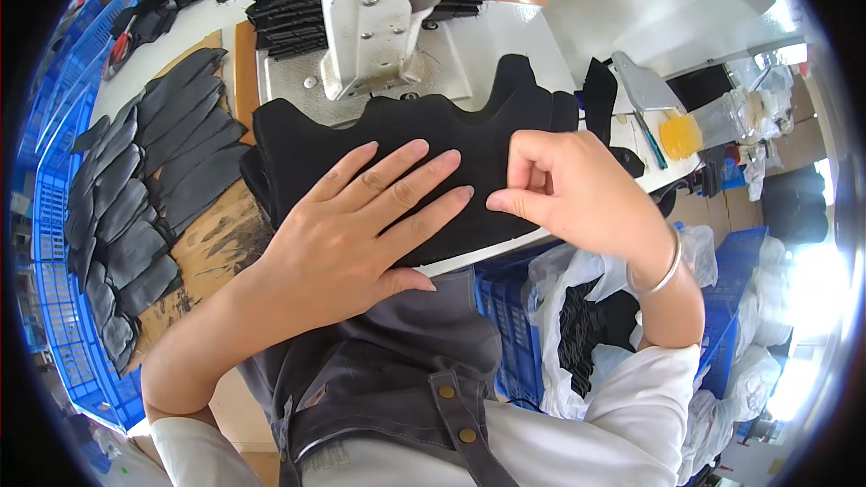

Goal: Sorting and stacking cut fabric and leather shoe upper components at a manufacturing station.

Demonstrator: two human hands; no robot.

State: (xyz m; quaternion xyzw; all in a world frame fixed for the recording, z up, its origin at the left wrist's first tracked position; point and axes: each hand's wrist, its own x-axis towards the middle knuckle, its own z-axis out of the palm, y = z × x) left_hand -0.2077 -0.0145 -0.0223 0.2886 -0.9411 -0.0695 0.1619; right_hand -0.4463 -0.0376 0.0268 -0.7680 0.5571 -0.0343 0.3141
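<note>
Workshop, white machine (370, 36), tools, blue crate (510, 334)

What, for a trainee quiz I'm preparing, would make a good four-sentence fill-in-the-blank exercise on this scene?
1. The left hand lies with its palm facing ____ on the black material.
2. The wrist wearing a bangle is the person's ____ one.
3. The apron strap shows ____ round studs.
4. The crate at the picture's left is coloured ____.

Missing words: down; right; two; blue.
</note>
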